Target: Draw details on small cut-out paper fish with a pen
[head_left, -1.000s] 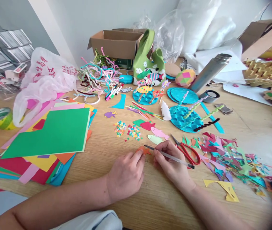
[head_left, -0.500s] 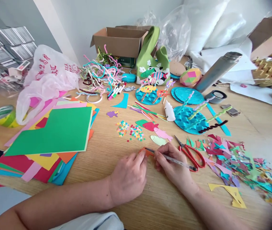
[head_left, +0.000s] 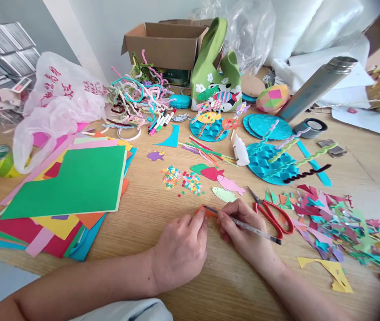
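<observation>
My right hand (head_left: 245,232) grips a clear-barrelled pen (head_left: 253,227), its tip resting on a small orange paper cutout (head_left: 210,213). The fingers of my left hand (head_left: 181,245) are curled together and press that cutout to the table, hiding part of it. Just beyond lie a pale green paper fish (head_left: 223,194), a pink paper fish (head_left: 230,184) and a red one (head_left: 211,173). Red-handled scissors (head_left: 273,216) lie open to the right of my right hand. Two heaps of paper confetti (head_left: 192,183) sit ahead of my left hand.
Stacked coloured paper (head_left: 66,183) fills the left side, beside a plastic bag (head_left: 59,102). Paper scraps (head_left: 340,223) spread on the right. Farther back are a glue bottle (head_left: 241,150), blue paper discs (head_left: 270,165), pipe cleaners (head_left: 139,93), a green bag (head_left: 214,80) and a steel flask (head_left: 316,87).
The view has shifted slightly, so the objects at the back sit higher and spread wider. Both hands keep their hold, with the pen tip still on the orange cutout.
</observation>
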{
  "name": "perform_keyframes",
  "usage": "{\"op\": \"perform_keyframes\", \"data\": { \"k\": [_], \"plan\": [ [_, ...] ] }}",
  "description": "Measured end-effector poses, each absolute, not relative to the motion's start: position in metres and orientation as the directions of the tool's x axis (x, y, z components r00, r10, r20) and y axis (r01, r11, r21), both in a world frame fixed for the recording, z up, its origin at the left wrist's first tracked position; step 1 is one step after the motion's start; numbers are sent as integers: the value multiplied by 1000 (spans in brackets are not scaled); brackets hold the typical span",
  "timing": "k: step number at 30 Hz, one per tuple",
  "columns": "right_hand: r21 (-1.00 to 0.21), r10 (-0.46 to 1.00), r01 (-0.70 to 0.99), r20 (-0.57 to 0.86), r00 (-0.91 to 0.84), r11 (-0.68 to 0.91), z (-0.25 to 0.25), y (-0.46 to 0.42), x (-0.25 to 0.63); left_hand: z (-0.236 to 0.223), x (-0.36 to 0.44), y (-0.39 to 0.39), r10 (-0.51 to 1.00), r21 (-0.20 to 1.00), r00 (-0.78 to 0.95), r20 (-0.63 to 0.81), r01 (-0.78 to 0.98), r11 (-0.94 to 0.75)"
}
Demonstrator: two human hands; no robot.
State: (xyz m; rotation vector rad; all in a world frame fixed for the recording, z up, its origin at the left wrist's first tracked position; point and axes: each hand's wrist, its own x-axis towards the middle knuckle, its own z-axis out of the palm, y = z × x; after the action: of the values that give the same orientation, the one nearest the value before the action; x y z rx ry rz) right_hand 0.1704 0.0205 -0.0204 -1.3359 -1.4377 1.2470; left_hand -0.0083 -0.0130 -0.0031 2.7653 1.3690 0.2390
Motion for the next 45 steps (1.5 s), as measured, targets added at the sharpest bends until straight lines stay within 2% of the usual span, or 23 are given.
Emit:
{"op": "perform_keyframes", "data": {
  "k": [22, 32, 45],
  "plan": [
    [-971, 983, 236, -75, -169, -34, -22, 21, 173, -3, -9, -14, 794, 108, 599, 103, 787, -608],
    [-975, 991, 219, -66, -113, -39, -20, 20, 172, -2, -9, -12, 786, 120, 611, 97, 776, -619],
    [-969, 985, 245, -70, -158, -29, -21, 21, 172, -1, -9, -13, 786, 116, 609, 103, 778, -618]
  ]
}}
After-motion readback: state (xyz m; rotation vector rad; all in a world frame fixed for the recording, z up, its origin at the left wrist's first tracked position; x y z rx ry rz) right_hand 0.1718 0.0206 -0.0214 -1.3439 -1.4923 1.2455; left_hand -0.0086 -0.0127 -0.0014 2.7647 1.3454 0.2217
